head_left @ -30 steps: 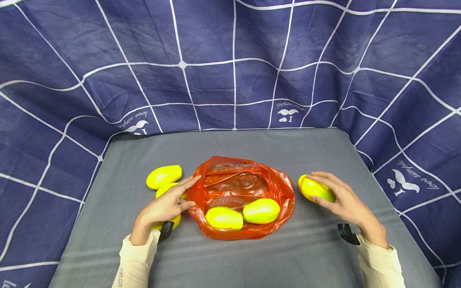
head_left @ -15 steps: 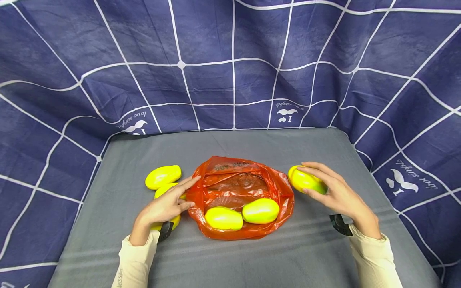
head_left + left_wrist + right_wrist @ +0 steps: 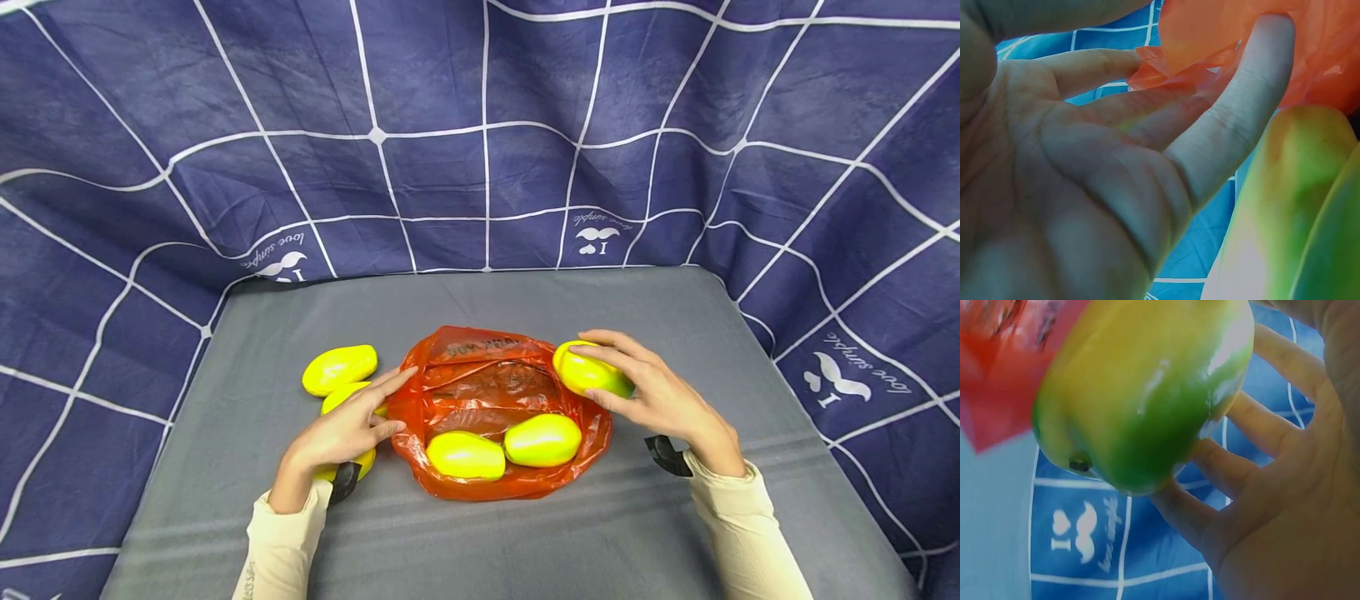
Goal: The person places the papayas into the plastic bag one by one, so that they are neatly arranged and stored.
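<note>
My right hand [image 3: 660,396] grips a papaya [image 3: 585,371], thumb on the near side and fingers on the far side. Close up in the right wrist view, that papaya [image 3: 1141,394] is yellow and green, with a dark stem spot. It overlaps the right rim of a red plastic bag [image 3: 487,492], whose mouth is spread wide. Two more papayas [image 3: 467,455] lie inside the bag at its near side. At the bag's left edge my left hand [image 3: 348,429] rests with extended fingers touching the plastic; the left wrist view shows some fingers behind the red film [image 3: 1210,37].
Several yellow papayas [image 3: 341,369] lie left of the bag, some partly covered by my left hand and wrist. Everything rests on a grey cloth-covered table [image 3: 525,550]. A blue curtain [image 3: 450,175] with white grid lines hangs behind and along both sides.
My right hand has carried the papaya leftward, from right of the bag to over its right rim. The left hand and the bag stay where they were.
</note>
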Demonstrator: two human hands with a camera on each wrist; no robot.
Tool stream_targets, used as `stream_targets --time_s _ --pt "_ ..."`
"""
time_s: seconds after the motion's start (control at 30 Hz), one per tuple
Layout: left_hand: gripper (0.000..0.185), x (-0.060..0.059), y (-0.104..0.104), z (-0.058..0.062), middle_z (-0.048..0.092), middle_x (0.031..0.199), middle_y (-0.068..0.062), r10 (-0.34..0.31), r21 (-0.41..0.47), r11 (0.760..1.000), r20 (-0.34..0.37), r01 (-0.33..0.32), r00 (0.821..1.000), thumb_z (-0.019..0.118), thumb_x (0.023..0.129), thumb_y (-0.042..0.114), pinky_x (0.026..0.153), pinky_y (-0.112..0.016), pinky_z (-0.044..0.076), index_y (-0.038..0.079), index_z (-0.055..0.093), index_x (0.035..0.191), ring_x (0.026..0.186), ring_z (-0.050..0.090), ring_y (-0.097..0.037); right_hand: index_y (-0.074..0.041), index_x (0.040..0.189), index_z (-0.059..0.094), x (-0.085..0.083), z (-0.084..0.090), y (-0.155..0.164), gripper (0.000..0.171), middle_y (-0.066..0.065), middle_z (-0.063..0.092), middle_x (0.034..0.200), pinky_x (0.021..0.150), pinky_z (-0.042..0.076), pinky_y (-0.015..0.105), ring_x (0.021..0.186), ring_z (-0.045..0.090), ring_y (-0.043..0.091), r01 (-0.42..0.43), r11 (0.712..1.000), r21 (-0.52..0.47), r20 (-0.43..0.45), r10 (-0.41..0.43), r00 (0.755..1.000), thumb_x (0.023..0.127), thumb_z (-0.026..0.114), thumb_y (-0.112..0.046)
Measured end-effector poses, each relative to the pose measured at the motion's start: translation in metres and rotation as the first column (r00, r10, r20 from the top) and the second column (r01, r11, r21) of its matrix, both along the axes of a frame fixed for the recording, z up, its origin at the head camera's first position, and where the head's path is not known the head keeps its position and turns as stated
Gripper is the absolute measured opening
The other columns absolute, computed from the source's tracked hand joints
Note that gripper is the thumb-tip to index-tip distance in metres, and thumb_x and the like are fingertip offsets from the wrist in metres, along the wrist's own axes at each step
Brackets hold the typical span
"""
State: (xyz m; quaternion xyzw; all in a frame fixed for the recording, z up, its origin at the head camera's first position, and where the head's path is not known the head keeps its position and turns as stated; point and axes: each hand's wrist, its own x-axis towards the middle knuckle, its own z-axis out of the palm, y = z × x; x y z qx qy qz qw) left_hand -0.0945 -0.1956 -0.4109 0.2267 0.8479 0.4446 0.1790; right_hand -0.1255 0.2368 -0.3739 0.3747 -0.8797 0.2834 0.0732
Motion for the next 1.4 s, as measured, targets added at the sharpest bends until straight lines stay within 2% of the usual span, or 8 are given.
stream_targets --time_s 0.13,0.23,0.47,0.7,0.93,1.0,1.4 --pt "0.074 0.000 0.000 -0.001 0.018 0.162 -0.030 -0.001 -0.001 1.000 0.000 0.001 1.000 0.066 0.094 0.001 0.079 -0.021 0.057 0.001 0.028 0.157 0.088 0.069 -0.012 -0.023 0.142 0.056 -0.002 -0.003 -0.016 0.059 0.003 0.047 0.149 0.110 0.040 0.032 0.131 0.049 0.020 -0.037 0.999 0.021 0.011 0.036 0.999 0.088 0.077 -0.017" --pt "0.074 -0.001 0.000 -0.001 0.018 0.162 -0.030 -0.002 -0.002 1.000 -0.006 0.002 1.000 0.066 0.094 0.001 0.079 -0.021 0.057 0.001 0.028 0.157 0.087 0.069 -0.010 -0.023 0.144 0.055 -0.003 -0.008 -0.028 0.057 0.004 0.048 0.148 0.108 0.041 0.042 0.132 0.048 0.021 -0.074 0.997 0.030 0.020 0.074 0.997 0.090 0.075 -0.018" --pt "0.075 0.000 0.001 -0.001 0.019 0.161 -0.030 0.001 -0.005 1.000 -0.009 -0.002 1.000 0.067 0.093 0.000 0.079 -0.021 0.057 0.001 0.027 0.157 0.088 0.069 -0.011 -0.022 0.147 0.050 -0.010 -0.024 -0.046 0.055 0.005 0.045 0.150 0.112 0.039 0.046 0.136 0.044 0.022 -0.121 0.990 0.072 0.038 0.118 0.992 0.096 0.068 -0.022" --pt "0.076 0.000 0.000 -0.002 0.021 0.162 -0.028 0.001 -0.002 1.000 -0.019 -0.002 1.000 0.067 0.093 0.001 0.080 -0.022 0.057 0.001 0.026 0.157 0.101 0.068 -0.020 -0.016 0.147 0.051 -0.013 -0.041 -0.055 0.053 0.009 0.044 0.151 0.114 0.037 0.048 0.139 0.043 0.026 -0.158 0.983 0.095 0.031 0.156 0.987 0.096 0.066 -0.020" --pt "0.078 -0.001 -0.001 -0.001 0.021 0.162 -0.027 0.003 -0.017 1.000 -0.012 -0.004 1.000 0.067 0.093 0.001 0.077 -0.021 0.057 0.003 0.024 0.158 0.082 0.068 -0.010 -0.017 0.147 0.051 -0.017 -0.053 -0.058 0.053 0.011 0.046 0.151 0.114 0.037 0.050 0.139 0.042 0.026 -0.163 0.981 0.107 0.127 0.149 0.981 0.096 0.066 -0.021" --pt "0.077 -0.001 -0.001 -0.001 0.021 0.162 -0.027 0.005 -0.019 1.000 -0.012 -0.005 1.000 0.067 0.093 0.001 0.077 -0.021 0.057 0.003 0.024 0.158 0.081 0.068 -0.008 -0.017 0.147 0.051 -0.019 -0.056 -0.058 0.054 0.012 0.048 0.150 0.113 0.039 0.050 0.138 0.044 0.025 -0.171 0.979 0.108 0.148 0.154 0.977 0.096 0.066 -0.021" --pt "0.080 -0.001 -0.003 0.001 0.017 0.164 -0.026 0.016 -0.027 1.000 0.015 -0.016 1.000 0.067 0.094 0.003 0.079 -0.021 0.056 0.004 0.022 0.159 0.074 0.068 -0.010 -0.012 0.144 0.054 -0.027 -0.072 -0.055 0.051 0.015 0.050 0.149 0.113 0.037 0.050 0.139 0.044 0.028 -0.223 0.967 0.120 0.153 0.204 0.967 0.095 0.065 -0.020"
